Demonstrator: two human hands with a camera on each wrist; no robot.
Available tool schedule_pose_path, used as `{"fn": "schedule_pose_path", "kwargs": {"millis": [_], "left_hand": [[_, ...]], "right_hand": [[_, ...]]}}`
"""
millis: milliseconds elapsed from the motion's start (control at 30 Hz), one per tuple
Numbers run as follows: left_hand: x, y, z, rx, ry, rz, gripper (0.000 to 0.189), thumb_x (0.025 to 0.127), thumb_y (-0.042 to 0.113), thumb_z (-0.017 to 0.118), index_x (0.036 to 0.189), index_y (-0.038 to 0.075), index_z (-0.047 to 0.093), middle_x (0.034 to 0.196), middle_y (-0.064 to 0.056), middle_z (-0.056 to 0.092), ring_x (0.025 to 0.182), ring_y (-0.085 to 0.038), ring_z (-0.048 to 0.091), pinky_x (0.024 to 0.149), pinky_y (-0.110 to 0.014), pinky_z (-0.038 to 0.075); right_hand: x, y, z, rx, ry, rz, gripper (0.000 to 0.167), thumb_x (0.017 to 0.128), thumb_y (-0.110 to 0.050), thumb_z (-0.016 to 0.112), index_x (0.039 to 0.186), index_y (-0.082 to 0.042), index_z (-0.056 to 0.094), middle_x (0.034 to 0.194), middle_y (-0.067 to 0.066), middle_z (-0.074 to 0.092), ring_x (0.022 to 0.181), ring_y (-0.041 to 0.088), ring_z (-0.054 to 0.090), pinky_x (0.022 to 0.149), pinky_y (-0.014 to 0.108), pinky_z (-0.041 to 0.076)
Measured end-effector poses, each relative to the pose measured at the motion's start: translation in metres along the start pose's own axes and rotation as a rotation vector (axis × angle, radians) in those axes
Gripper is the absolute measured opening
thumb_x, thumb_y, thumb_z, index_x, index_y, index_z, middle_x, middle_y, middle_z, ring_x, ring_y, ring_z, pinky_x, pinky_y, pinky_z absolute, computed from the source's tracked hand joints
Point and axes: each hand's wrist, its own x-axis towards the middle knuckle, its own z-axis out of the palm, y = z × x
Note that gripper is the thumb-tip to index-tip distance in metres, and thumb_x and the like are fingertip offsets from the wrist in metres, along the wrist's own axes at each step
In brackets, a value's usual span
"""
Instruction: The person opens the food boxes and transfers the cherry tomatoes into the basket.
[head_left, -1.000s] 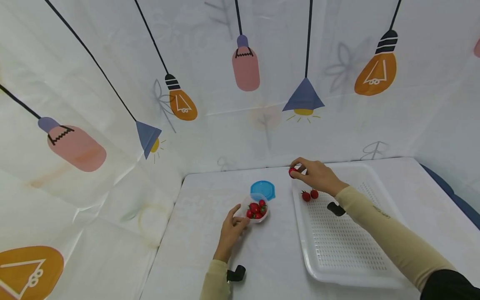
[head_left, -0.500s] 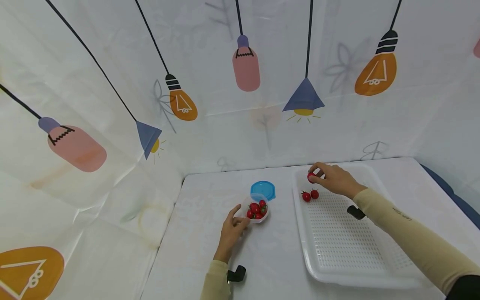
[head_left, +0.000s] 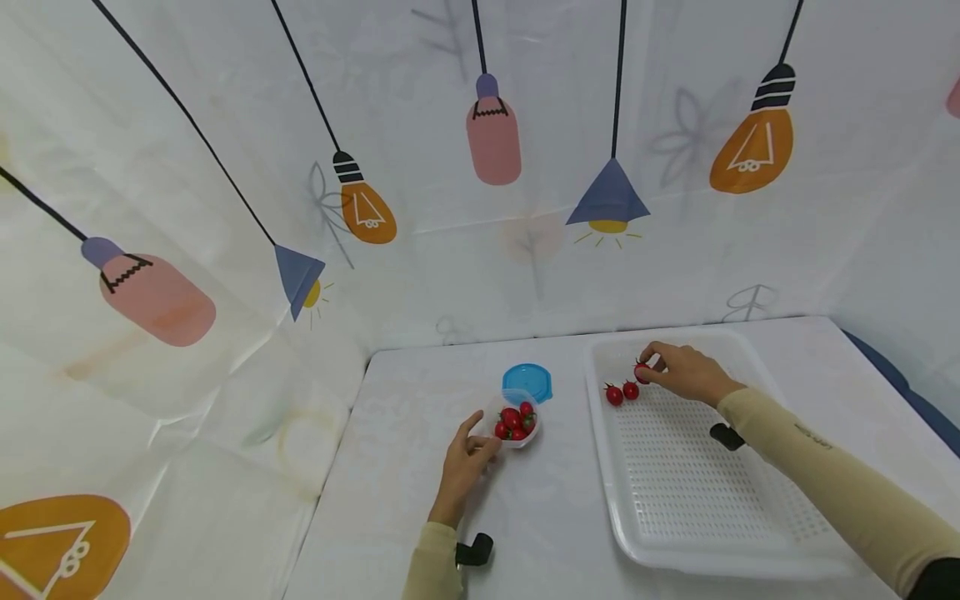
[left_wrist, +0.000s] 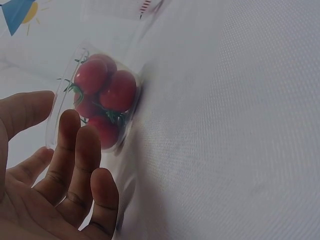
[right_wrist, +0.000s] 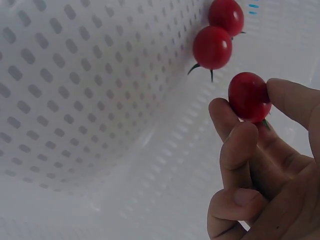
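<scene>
My right hand point(head_left: 686, 372) pinches a red cherry tomato point(right_wrist: 249, 97) between thumb and fingers, over the far left part of a white perforated basket point(head_left: 611, 500). Two more cherry tomatoes point(head_left: 614, 395) lie in the basket close by, green stems attached. At the left, a small clear plastic container point(head_left: 491, 414) stands on the table with several cherry tomatoes point(left_wrist: 120, 91) inside. My left hand point(head_left: 461, 469) is beside it, thumb and fingers relaxed, fingertips right at its rim in the left wrist view.
A blue lid point(head_left: 527, 382) lies just behind the container. The white-covered table point(head_left: 382, 467) ends against a white curtain point(head_left: 480, 267) printed with lamps. The basket takes up the table's right side, under the right forearm point(head_left: 825, 467).
My right hand has moved right with the cherry tomato, from the basket's left rim to over its inside, and lower, close to the two tomatoes there. My left hand stays put.
</scene>
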Motion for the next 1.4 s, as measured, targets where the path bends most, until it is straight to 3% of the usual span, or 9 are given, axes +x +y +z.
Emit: {"fn": "schedule_pose_path", "kwargs": {"millis": [333,867,1133,1400], "left_hand": [[0.0,0.001,0.001,0.013,0.01,0.003,0.064,0.096,0.033,0.07,0.153,0.02,0.044,0.097,-0.002,0.07,0.087,-0.021,0.066,0.073,-0.033,0.05],[-0.004,0.006,0.003,0.009,0.019,0.013,0.065,0.097,0.03,0.07,0.154,0.017,0.042,0.099,-0.005,0.07,0.089,-0.026,0.066,0.074,-0.036,0.051],[-0.009,0.02,0.003,0.001,0.003,0.006,0.061,0.101,0.016,0.064,0.155,0.008,0.039,0.1,-0.014,0.07,0.096,-0.042,0.065,0.08,-0.048,0.052],[-0.006,0.007,0.003,0.024,0.025,0.008,0.063,0.098,0.028,0.068,0.154,0.018,0.042,0.099,-0.005,0.07,0.09,-0.026,0.066,0.076,-0.037,0.051]], "right_hand": [[0.0,0.014,0.013,-0.042,-0.068,0.045,0.033,0.1,-0.035,0.064,0.115,-0.006,0.063,0.095,0.007,0.072,0.077,0.02,0.064,0.062,0.04,0.051],[0.004,0.027,0.024,-0.077,-0.081,0.048,0.035,0.098,-0.038,0.065,0.109,-0.004,0.063,0.095,0.007,0.071,0.076,0.018,0.062,0.062,0.038,0.05],[0.003,0.024,0.022,-0.074,-0.078,0.059,0.035,0.098,-0.039,0.065,0.109,-0.005,0.063,0.092,0.004,0.07,0.075,0.018,0.061,0.061,0.037,0.049],[0.004,0.019,0.018,-0.092,-0.048,0.085,0.04,0.098,-0.039,0.064,0.114,-0.003,0.063,0.099,0.014,0.071,0.081,0.025,0.066,0.065,0.043,0.053]]}}
